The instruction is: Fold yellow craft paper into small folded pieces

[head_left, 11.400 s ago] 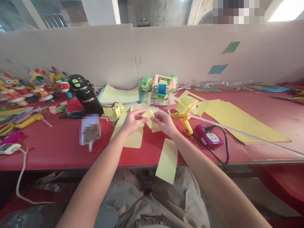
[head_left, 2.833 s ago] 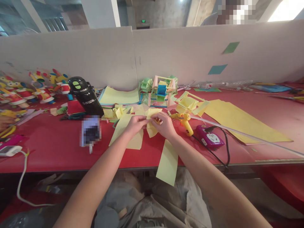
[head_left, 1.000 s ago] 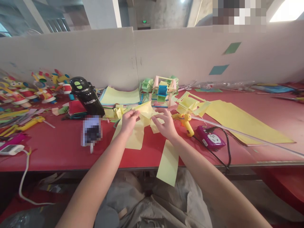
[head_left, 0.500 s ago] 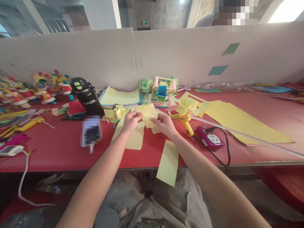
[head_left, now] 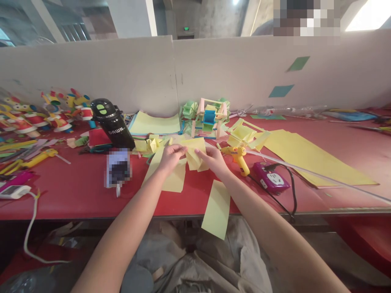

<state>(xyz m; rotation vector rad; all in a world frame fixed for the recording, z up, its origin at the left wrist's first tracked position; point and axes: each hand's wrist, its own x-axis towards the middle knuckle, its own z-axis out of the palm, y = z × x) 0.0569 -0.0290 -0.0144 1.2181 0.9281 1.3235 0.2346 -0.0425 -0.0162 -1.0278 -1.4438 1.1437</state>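
Note:
Between my hands is a creased sheet of yellow paper [head_left: 195, 156], raised over the table. My left hand [head_left: 173, 156] pinches its left side with thumb and fingers. On the right, my right hand [head_left: 213, 158] grips the other side, thumb on top. Beneath my left hand lies a flat yellow sheet [head_left: 171, 179]. Another pale yellow sheet [head_left: 216, 207] hangs over the table's front edge, by my right forearm. Just right of my right hand is a yellow glue gun [head_left: 237, 156]. Small folded yellow paper pieces [head_left: 151, 143] sit behind my left hand.
A paper-and-stick wheel model [head_left: 210, 118] stands at the back. A black bottle [head_left: 113, 126] and a pixelated device [head_left: 118, 169] are on the left. To the right are a purple power socket [head_left: 271, 178] with a cable and large yellow sheets [head_left: 317, 162].
The paper in my hands has turned and bent, its folded flaps now pointing down toward me. Both hands have shifted slightly and keep hold of it.

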